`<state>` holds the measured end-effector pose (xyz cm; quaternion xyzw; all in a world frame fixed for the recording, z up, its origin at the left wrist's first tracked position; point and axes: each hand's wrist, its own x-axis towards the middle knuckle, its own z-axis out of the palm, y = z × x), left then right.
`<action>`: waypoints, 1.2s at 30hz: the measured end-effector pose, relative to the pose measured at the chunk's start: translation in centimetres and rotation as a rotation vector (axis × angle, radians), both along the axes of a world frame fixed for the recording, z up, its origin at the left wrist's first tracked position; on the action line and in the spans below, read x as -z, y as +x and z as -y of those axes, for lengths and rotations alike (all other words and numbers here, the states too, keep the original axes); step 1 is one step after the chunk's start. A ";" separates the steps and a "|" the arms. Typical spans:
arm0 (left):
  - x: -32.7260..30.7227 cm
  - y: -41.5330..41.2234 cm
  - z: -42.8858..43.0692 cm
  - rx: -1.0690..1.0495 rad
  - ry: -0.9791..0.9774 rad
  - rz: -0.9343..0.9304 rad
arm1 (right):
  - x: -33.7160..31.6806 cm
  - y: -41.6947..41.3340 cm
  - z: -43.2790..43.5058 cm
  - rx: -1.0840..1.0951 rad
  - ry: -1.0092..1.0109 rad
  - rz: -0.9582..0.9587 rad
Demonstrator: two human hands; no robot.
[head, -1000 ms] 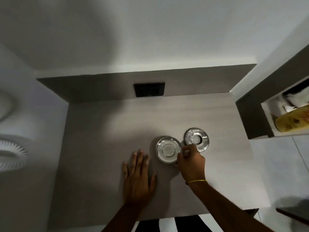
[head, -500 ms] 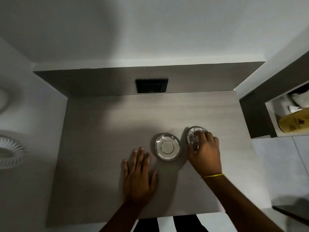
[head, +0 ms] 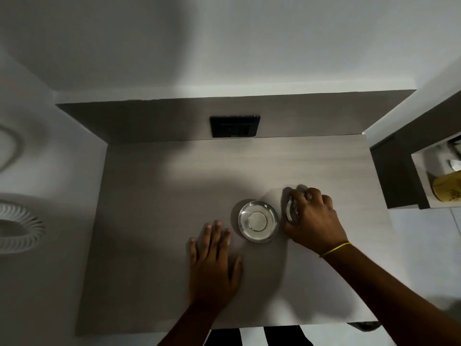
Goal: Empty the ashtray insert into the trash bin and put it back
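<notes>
A shiny round metal ashtray bowl (head: 258,220) with a pale disc at its centre sits on the grey countertop (head: 174,196). Just to its right, my right hand (head: 311,218) covers a second shiny metal piece, the ring-shaped ashtray insert (head: 289,211), with fingers curled over it and gripping its edge; most of it is hidden and it looks tilted up. My left hand (head: 212,265) lies flat on the countertop, fingers spread, just left of and nearer than the bowl, holding nothing.
A black socket plate (head: 234,126) is set in the back panel. An open shelf (head: 439,176) at the right holds a yellow package. A white ribbed round object (head: 17,226) sits lower left. The counter's front edge runs near the bottom.
My right hand moved from the bowl's rim to the ring-shaped insert on the right and closed over it, tipping it up. My left hand stayed flat in place.
</notes>
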<state>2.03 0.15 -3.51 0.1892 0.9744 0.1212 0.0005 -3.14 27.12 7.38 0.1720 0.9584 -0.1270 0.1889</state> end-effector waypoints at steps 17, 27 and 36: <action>0.7 0.0 0.1 -0.009 0.000 0.045 | -1.1 -1.6 8.6 -0.282 -0.076 0.015; 0.5 -0.1 0.2 0.002 0.002 0.061 | 0.6 -1.3 8.1 -0.297 -0.124 0.024; -0.8 -0.2 0.1 0.036 -0.017 0.109 | 0.6 -0.9 8.0 -0.361 -0.096 0.047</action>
